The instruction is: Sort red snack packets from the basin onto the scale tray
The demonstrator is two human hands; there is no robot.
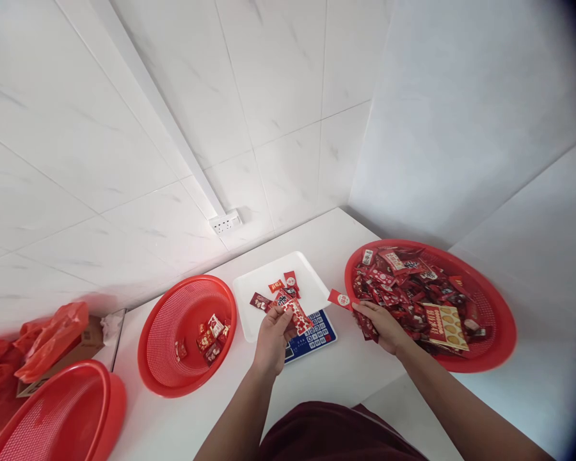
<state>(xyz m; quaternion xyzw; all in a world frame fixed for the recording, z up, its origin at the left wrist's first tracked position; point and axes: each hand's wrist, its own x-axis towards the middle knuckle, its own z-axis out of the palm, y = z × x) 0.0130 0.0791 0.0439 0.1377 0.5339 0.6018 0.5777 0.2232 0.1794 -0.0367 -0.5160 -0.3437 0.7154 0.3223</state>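
My left hand [272,338] pinches a red-and-white patterned packet [298,318] over the front edge of a white tray [254,324]. Several small red packets [288,292] lie on that tray, which rests on a scale [317,334] with a blue keypad. Between the tray and the large basket, my right hand [381,325] holds red packets [342,299], one sticking out toward the tray and darker ones hanging below the fingers. The large red basket [502,346] on the right is heaped with red packets, with a yellow-and-red packet [445,326] on top.
Left of the tray stands a red basket [160,358] with several packets inside. Another red basket [112,410] is at the lower left, beside red plastic bags [52,339] and a cardboard box [92,338]. A wall socket [226,222] is behind the white table [336,240].
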